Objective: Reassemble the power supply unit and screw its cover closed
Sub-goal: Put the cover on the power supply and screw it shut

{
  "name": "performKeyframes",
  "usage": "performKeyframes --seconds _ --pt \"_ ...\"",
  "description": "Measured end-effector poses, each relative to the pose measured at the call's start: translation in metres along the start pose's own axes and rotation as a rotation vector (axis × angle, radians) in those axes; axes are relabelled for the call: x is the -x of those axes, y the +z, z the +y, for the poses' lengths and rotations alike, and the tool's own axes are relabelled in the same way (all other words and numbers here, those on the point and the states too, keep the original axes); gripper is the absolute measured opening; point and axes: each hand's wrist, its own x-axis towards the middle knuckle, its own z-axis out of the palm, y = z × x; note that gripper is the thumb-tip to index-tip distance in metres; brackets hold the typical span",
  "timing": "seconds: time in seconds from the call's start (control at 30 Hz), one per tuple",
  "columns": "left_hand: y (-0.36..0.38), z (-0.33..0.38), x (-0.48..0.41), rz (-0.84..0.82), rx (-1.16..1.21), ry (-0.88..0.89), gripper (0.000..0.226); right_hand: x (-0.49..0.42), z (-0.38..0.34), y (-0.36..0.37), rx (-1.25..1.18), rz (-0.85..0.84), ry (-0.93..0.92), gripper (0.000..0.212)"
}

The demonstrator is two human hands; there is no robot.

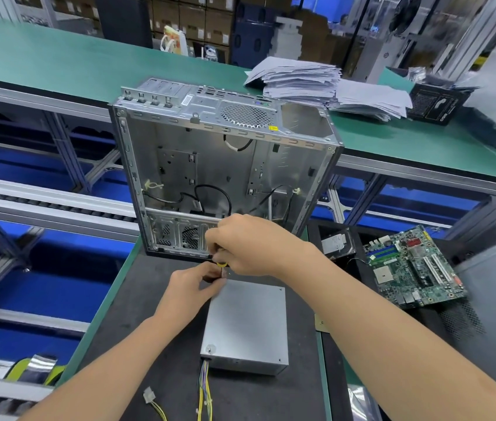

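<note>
While the left hand (193, 285) sits low on the dark mat (137, 329), its fingertips pinch the metal shaft of the screwdriver (221, 268) right down near the tip. They steady it over the far-left corner of the power supply unit (246, 323).

That grey box lies flat on the mat with its cover on top, just in front of the open computer case (225, 165). Its wires (204, 387) trail off the near end towards us. One screw (210, 348) is in place at the near-left corner of the cover.

Move right and there's the right hand (249, 247), fingers curled round the yellow-and-black handle from above. Is the tip seated in a screw head? Can't tell, the fingers hide it.

My read: this is the far-left cover screw going in. To do it well, keep the shaft upright, press straight down and let the left fingers only guide. Start gently so the thread catches without crossing, then finish snug, not forced.

Further right, a motherboard (413, 268) lies well apart, out of the way.
</note>
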Motion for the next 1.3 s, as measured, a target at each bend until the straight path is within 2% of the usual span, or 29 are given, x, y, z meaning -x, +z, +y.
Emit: performKeyframes --seconds 0.17,0.27,0.33,0.4,0.43,0.5,0.53,0.57,0.6,0.67,0.8,0.9,1.07,1.17,1.3 --pt "0.001 -0.002 -0.001 0.000 -0.011 0.010 0.015 -0.010 -0.001 0.012 -0.003 0.089 0.325 0.059" --pt "0.003 -0.003 -0.002 0.020 -0.025 0.011 0.016 -0.014 -0.002 0.011 0.094 0.111 0.506 0.074" --pt "0.003 -0.004 -0.003 0.016 -0.031 0.016 0.017 -0.015 -0.002 0.012 0.123 0.144 0.504 0.079" --pt "0.003 -0.005 -0.004 0.002 -0.033 0.015 0.016 -0.011 0.002 0.012 0.071 0.094 0.348 0.074" --pt "0.002 -0.005 -0.004 -0.002 -0.027 0.015 0.015 -0.009 0.004 0.010 0.052 0.040 0.218 0.061" --pt "0.001 -0.006 -0.003 -0.005 -0.009 0.017 0.015 -0.003 0.009 0.001 0.086 -0.070 -0.017 0.016" --pt "0.001 -0.006 -0.002 -0.003 0.003 0.017 0.015 0.000 0.010 -0.002 0.103 -0.109 -0.087 0.018" --pt "0.002 -0.006 -0.001 -0.001 0.019 0.015 0.016 0.001 0.011 -0.003 0.107 -0.137 -0.133 0.030" --pt "0.002 -0.006 0.000 0.000 0.032 0.013 0.016 0.002 0.010 -0.004 0.073 -0.158 -0.124 0.037" --pt "0.003 -0.006 0.000 0.003 0.039 0.016 0.016 0.004 0.007 -0.004 0.027 -0.130 -0.066 0.037" --pt "0.002 -0.005 0.000 0.006 0.020 0.009 0.016 0.000 0.002 -0.001 -0.034 -0.011 0.086 0.007" --pt "0.002 -0.004 -0.001 0.011 -0.004 0.025 0.015 -0.003 -0.006 0.009 -0.034 0.100 0.223 0.030" --pt "0.003 -0.002 0.000 0.035 -0.006 0.022 0.018 -0.010 -0.007 0.022 -0.146 0.183 0.487 0.037" --pt "0.003 -0.002 -0.001 0.032 -0.012 0.018 0.017 -0.009 -0.005 0.019 -0.148 0.164 0.403 0.035" --pt "0.002 -0.001 -0.001 0.021 -0.006 0.015 0.016 -0.001 0.001 0.011 -0.164 0.074 0.119 0.007"
